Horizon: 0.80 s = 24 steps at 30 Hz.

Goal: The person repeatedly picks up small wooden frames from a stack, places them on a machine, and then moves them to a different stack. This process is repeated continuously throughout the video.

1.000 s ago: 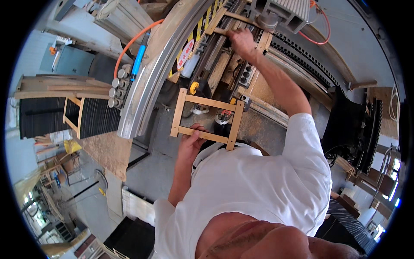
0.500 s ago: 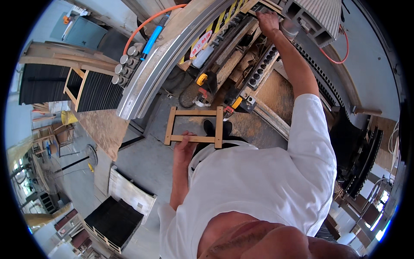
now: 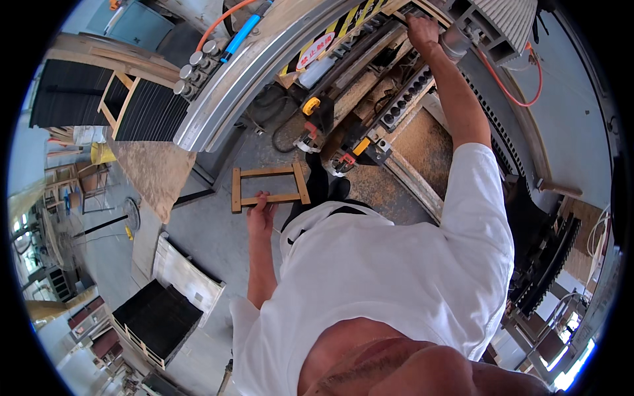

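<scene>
My left hand (image 3: 261, 214) is closed round the near rail of a small rectangular wooden frame (image 3: 236, 189), which hangs in front of my waist, beside the machine. The frame's two longer rails join two thicker end posts. My right arm reaches far forward over a woodworking machine (image 3: 401, 105). At the machine's far end my right hand (image 3: 423, 33) has its fingers curled down by pale wooden strips (image 3: 434, 12). What those fingers hold, if anything, is hidden. A grey metal cylinder (image 3: 454, 43) stands right beside that wrist.
A long metal rail (image 3: 218, 125) runs along the machine's left. Stacked black slats (image 3: 153, 109) lie on a wooden bench at left. Sawdust (image 3: 422, 142) covers the machine bed and the floor by my feet. A low cart with a black top (image 3: 158, 320) stands at lower left.
The wooden frame has moved left and slightly tilted with my left hand. My right hand stays at the machine's far end. The whole view has shifted a little, and one foot has moved towards the machine.
</scene>
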Each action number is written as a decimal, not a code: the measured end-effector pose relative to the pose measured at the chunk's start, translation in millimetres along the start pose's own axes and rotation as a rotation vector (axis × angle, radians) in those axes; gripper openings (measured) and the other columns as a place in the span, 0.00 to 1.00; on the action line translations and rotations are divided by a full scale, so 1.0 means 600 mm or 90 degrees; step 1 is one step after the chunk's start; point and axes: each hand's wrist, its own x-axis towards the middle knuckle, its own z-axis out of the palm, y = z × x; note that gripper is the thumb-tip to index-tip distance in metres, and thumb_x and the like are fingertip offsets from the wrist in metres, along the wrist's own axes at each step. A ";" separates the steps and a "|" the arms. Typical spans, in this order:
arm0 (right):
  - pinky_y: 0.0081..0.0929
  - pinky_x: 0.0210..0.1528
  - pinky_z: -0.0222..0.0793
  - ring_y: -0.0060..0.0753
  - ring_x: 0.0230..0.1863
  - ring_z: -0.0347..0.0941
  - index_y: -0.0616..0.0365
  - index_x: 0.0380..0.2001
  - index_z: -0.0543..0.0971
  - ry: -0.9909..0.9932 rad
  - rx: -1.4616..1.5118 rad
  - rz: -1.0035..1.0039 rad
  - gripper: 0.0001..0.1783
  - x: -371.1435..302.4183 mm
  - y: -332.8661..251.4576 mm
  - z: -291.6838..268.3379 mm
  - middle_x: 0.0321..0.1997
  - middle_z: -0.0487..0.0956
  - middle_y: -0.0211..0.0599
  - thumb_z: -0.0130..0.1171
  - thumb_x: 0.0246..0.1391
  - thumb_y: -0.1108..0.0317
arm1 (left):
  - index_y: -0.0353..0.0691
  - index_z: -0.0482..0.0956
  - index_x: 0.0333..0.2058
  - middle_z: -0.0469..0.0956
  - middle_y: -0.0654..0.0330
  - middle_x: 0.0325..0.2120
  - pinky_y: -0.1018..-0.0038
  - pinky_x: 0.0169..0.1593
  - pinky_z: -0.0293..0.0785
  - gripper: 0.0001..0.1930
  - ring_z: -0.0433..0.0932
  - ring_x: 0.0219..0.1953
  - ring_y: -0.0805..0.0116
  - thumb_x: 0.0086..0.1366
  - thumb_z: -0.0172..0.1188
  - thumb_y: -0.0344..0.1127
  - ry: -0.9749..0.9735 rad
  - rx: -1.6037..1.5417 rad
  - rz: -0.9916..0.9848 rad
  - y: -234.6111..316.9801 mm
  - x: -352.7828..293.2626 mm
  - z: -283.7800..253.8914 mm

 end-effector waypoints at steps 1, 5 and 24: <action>0.51 0.48 0.64 0.50 0.42 0.76 0.47 0.46 0.76 -0.045 -0.007 0.008 0.16 0.003 -0.001 -0.004 0.32 0.81 0.44 0.52 0.53 0.72 | 0.39 0.71 0.52 0.77 0.61 0.45 0.65 0.49 0.75 0.20 0.78 0.46 0.66 0.62 0.62 0.32 0.021 0.017 0.004 -0.002 0.001 -0.002; 0.50 0.49 0.64 0.49 0.46 0.75 0.45 0.51 0.75 -0.132 -0.019 0.035 0.18 0.010 -0.005 -0.021 0.38 0.82 0.43 0.52 0.56 0.71 | 0.39 0.65 0.59 0.76 0.59 0.49 0.69 0.47 0.76 0.25 0.77 0.47 0.67 0.64 0.60 0.35 0.057 0.129 0.013 -0.011 0.002 -0.015; 0.46 0.46 0.71 0.53 0.47 0.76 0.45 0.50 0.78 -0.027 0.257 0.218 0.20 0.008 -0.073 -0.163 0.45 0.80 0.46 0.54 0.54 0.55 | 0.34 0.75 0.51 0.77 0.63 0.39 0.78 0.39 0.77 0.18 0.76 0.40 0.75 0.65 0.60 0.36 0.127 0.238 0.459 0.367 -0.130 -0.086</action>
